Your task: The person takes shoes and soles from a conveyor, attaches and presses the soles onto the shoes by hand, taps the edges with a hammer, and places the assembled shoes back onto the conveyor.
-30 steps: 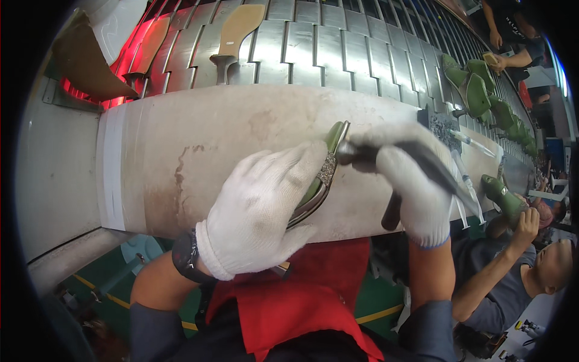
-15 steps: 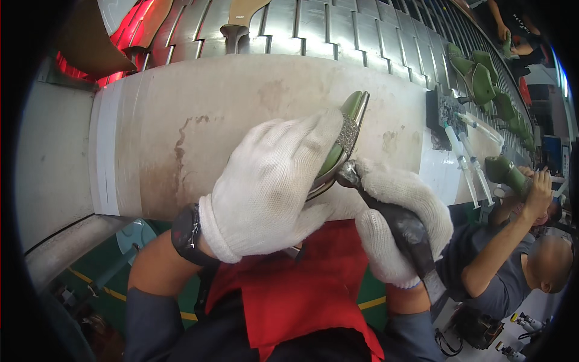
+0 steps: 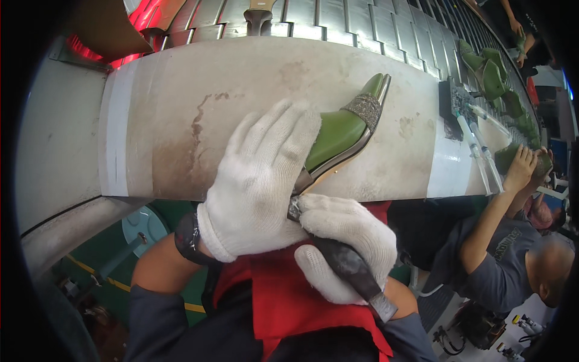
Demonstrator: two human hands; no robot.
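A shoe [image 3: 339, 136] on a green last lies on its side over the worktable's near edge, toe pointing up and right. It has a glittery grey strap [image 3: 363, 107] near the toe and a dark sole rim. My left hand [image 3: 253, 181], in a white knitted glove, grips its heel end, fingers stretched together over the last and the thumb hidden. Gloved too, my right hand [image 3: 350, 241] is closed around a dark-wrapped hand tool [image 3: 345, 263] with a bare metal end. The tool's upper end [image 3: 294, 207] meets the shoe's heel area, partly hidden by my gloves.
Behind the pale, stained worktable [image 3: 241, 66] runs a slatted metal conveyor [image 3: 338, 24]. Syringes [image 3: 479, 151] lie by a dark block [image 3: 451, 108] at the right. Several green lasts [image 3: 491, 78] stand beyond, and a co-worker [image 3: 500, 247] handles one. A red-lit machine is at upper left.
My left hand has turned the shoe so more of its green side shows. My right hand has moved left and down with the tool, from the shoe's middle to its heel area.
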